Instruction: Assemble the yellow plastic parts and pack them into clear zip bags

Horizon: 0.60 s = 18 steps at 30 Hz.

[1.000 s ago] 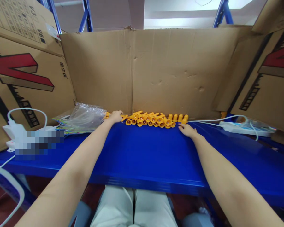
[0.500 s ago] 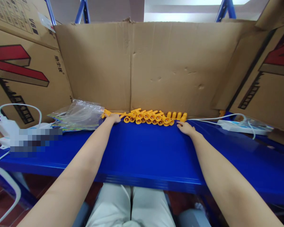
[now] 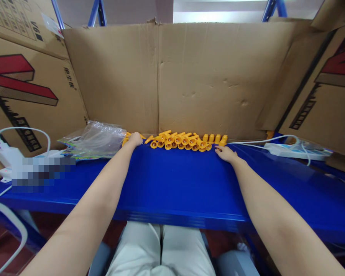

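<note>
Yellow plastic pieces with flared, funnel-like mouths (image 3: 184, 142) lie stacked in a row along the back of the blue tabletop, several mouths facing me. At the right end of the row, several yellow pieces (image 3: 217, 138) stand side by side. My left hand (image 3: 135, 138) reaches in at the left end, over more yellow pieces (image 3: 125, 141); its fingers are hidden, so any grip cannot be seen. A loose yellow piece (image 3: 148, 139) lies just right of it. My right hand (image 3: 226, 153) rests beside the row's right end, fingers slightly apart and nothing visible in them.
Cardboard panels (image 3: 212, 76) wall the back and sides of the blue table (image 3: 184, 184). Clear plastic bags (image 3: 97, 140) lie left of my left hand. White power strips with cables stand at left (image 3: 8, 161) and right (image 3: 299, 151).
My left hand has shifted slightly left and back, uncovering more around the loose yellow piece. My right hand stays nearly where it was. The camera view has moved a little.
</note>
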### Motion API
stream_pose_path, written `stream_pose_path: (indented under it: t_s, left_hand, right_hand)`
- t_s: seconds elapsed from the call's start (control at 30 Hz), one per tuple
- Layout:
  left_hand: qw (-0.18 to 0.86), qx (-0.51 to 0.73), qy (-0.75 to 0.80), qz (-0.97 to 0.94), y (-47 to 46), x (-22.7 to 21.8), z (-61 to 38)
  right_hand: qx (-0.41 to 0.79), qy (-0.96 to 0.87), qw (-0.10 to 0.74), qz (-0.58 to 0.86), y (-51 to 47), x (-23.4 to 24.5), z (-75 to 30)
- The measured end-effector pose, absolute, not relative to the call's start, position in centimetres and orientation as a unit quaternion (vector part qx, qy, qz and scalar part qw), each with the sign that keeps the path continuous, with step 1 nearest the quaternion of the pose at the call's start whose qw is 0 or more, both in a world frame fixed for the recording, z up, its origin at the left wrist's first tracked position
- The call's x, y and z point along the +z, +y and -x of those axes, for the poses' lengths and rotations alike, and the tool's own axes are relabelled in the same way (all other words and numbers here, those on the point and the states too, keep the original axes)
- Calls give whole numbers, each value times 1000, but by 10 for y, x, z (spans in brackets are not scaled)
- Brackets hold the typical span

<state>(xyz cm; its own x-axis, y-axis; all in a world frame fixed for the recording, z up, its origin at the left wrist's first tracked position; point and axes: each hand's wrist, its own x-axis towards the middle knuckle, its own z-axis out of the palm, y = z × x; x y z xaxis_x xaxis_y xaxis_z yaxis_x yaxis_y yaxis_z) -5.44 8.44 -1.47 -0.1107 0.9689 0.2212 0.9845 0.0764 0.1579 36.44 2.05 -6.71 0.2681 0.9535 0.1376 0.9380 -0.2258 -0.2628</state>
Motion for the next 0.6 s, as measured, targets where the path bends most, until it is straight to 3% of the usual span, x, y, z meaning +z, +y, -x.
stream_pose_path:
  t_s: [0.23, 0.6]
  left_hand:
    - [-22, -98, -701, 706, 85, -19, 50]
    - [20, -124, -732, 669, 85, -22, 51]
  right_hand:
    - [28, -601, 152, 784, 20, -67, -364]
    - [24, -603, 152, 783, 20, -66, -363]
